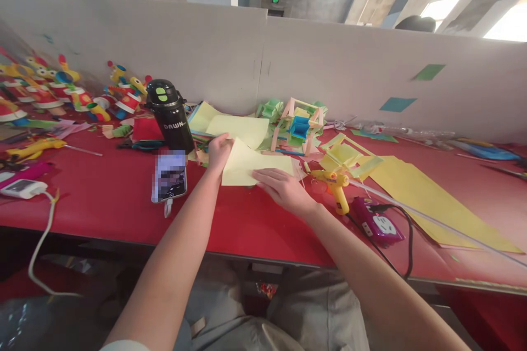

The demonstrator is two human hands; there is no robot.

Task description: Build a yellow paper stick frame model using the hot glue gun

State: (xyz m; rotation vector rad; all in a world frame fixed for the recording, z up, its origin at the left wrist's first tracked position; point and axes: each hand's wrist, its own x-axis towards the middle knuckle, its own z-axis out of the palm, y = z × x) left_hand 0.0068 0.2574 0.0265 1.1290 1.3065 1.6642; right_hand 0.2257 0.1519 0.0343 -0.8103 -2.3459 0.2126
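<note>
A pale yellow sheet of paper (241,167) lies on the red table in front of me. My left hand (220,151) pinches its upper left corner, lifting that edge a little. My right hand (282,186) rests on the sheet's lower right part, its fingers stretched out together and flat. Behind it lies another pale yellow sheet (242,129) on a stack of coloured paper. Just beyond stands a paper model (300,127) with a pink frame and a blue wheel. To the right of my right hand is a yellow glue gun (335,184).
A black bottle (171,118) and a phone (169,175) on a white cable stand left of my arms. A purple power strip (377,222), its black cord and large yellow sheets (436,200) are at right. Several toy figures (78,90) crowd the far left before a white partition (185,44).
</note>
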